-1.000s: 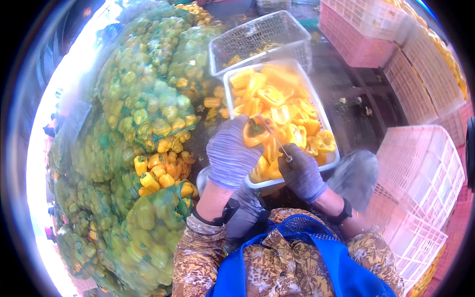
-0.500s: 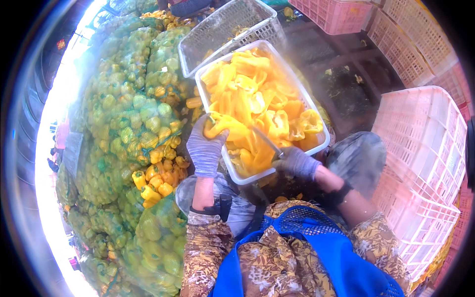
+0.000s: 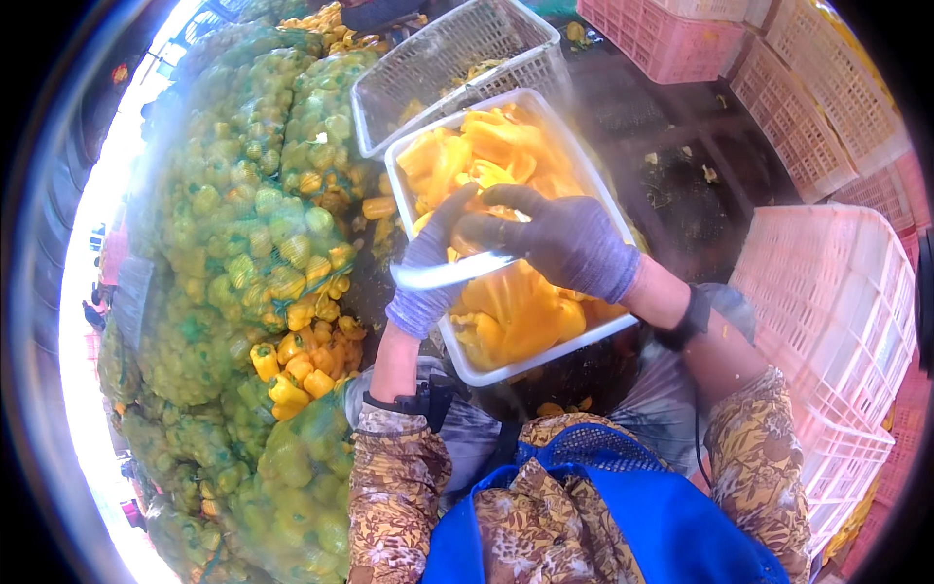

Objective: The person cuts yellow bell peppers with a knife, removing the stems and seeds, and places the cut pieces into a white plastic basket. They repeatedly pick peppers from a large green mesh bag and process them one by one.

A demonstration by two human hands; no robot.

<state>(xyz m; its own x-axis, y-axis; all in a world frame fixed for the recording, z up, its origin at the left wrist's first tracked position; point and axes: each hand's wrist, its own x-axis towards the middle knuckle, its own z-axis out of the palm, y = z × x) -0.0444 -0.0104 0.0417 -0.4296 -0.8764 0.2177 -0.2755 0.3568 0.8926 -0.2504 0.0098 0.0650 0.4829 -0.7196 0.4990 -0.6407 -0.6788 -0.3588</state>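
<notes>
My left hand (image 3: 432, 255), in a purple-grey glove, is closed around a yellow pepper (image 3: 465, 239), largely hidden by my right hand. My gloved right hand (image 3: 564, 241) is beside it, fingers curled over the pepper, holding a knife (image 3: 452, 270) whose blurred blade points left across my left hand. Both hands are over a white crate (image 3: 525, 360) heaped with cut yellow peppers (image 3: 516, 316).
An empty-looking white crate (image 3: 384, 92) with some scraps stands behind. Green mesh sacks of peppers (image 3: 224, 273) pile at left, with loose yellow peppers (image 3: 292, 370) beside them. Pink crates (image 3: 808, 321) are stacked along the right, beside the dark floor (image 3: 700, 185).
My right hand has moved up and left to meet my left hand. The knife blade has swung from pointing away from me to lying roughly level, pointing left.
</notes>
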